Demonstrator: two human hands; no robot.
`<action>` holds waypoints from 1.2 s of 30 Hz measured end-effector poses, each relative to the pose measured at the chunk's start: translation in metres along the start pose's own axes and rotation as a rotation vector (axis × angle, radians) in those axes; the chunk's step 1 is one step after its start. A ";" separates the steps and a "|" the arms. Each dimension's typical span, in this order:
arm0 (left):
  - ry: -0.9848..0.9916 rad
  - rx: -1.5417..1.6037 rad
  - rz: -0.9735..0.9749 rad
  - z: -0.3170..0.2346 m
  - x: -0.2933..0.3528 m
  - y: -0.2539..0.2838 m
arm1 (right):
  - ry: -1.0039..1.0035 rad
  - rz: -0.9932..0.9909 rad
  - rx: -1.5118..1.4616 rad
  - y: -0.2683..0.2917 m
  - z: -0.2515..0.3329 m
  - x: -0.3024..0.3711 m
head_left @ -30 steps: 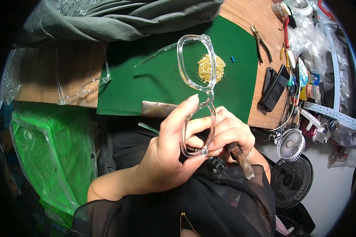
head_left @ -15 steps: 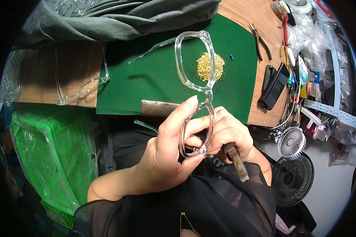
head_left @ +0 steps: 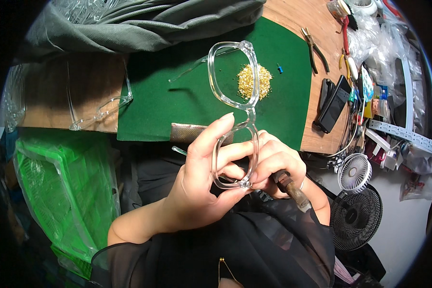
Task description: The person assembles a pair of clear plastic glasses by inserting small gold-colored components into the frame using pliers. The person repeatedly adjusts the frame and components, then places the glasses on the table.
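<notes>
A clear plastic eyeglass frame (head_left: 251, 115) stands on end above the green mat (head_left: 153, 113), one temple pointing left and far. Its nearer rim lies in my left hand (head_left: 194, 185), thumb and fingers closed around it. Against the frame's near hinge corner, my right hand (head_left: 281, 161) is closed around a hand tool (head_left: 295, 192) with a dark, worn brown handle. The tool's working end is hidden by my fingers. Beyond the hands, a pile of tiny gold-coloured pieces (head_left: 252, 84), perhaps screws, rests on the mat beside a small blue piece (head_left: 280, 69).
Another clear eyeglass frame (head_left: 114, 103) lies at the mat's left edge. Grey cloth (head_left: 144, 29) covers the far left. Pliers (head_left: 314, 50) and a black phone (head_left: 335, 103) lie at right. A green crate (head_left: 67, 187) stands left, fans (head_left: 354, 173) at right.
The eyeglass frame has shifted slightly left and nearer, its far temple swinging a little nearer. The tool's handle has turned right in my right hand. Both hands keep their hold.
</notes>
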State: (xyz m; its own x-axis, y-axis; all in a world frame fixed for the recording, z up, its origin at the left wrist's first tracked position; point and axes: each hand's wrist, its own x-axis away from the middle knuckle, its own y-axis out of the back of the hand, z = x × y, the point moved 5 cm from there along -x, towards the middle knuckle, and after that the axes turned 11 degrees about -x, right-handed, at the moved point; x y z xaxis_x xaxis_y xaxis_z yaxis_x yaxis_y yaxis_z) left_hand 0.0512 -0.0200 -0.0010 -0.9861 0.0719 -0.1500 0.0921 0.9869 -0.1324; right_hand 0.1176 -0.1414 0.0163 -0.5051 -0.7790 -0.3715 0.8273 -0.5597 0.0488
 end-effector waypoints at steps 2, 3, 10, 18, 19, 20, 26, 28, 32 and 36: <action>-0.002 0.014 0.023 -0.001 -0.001 0.001 | -0.010 -0.046 -0.036 0.002 0.001 0.002; -0.003 0.022 0.035 -0.002 -0.002 0.001 | -0.015 -0.070 -0.054 0.004 0.002 0.003; -0.026 -0.094 0.082 -0.005 -0.001 0.007 | -0.582 0.270 0.262 0.016 0.003 0.025; -0.025 0.042 0.095 0.001 0.001 0.003 | -0.802 0.425 0.061 0.001 0.004 0.019; -0.007 0.047 0.087 0.001 0.001 0.004 | -0.812 0.443 0.056 0.000 0.004 0.018; -0.002 0.054 0.084 0.001 0.001 0.004 | -0.822 0.462 0.051 -0.001 0.004 0.017; 0.036 0.090 0.085 0.003 0.002 0.005 | -0.757 0.410 0.114 -0.001 0.005 0.014; 0.060 0.102 0.091 0.003 0.002 0.004 | -0.795 0.390 0.119 -0.003 0.004 0.015; 0.084 0.083 0.114 0.005 0.003 0.003 | -0.866 0.339 0.135 -0.007 0.003 0.021; 0.152 0.132 0.074 0.005 0.003 0.002 | -0.894 0.366 0.057 -0.003 0.004 0.020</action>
State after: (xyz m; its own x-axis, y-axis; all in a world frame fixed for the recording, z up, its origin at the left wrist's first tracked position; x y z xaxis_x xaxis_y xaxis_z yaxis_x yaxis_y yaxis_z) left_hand 0.0488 -0.0187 -0.0067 -0.9845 0.1745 -0.0156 0.1726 0.9515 -0.2548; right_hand 0.1042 -0.1567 0.0126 -0.2383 -0.8222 0.5168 0.9694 -0.2337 0.0752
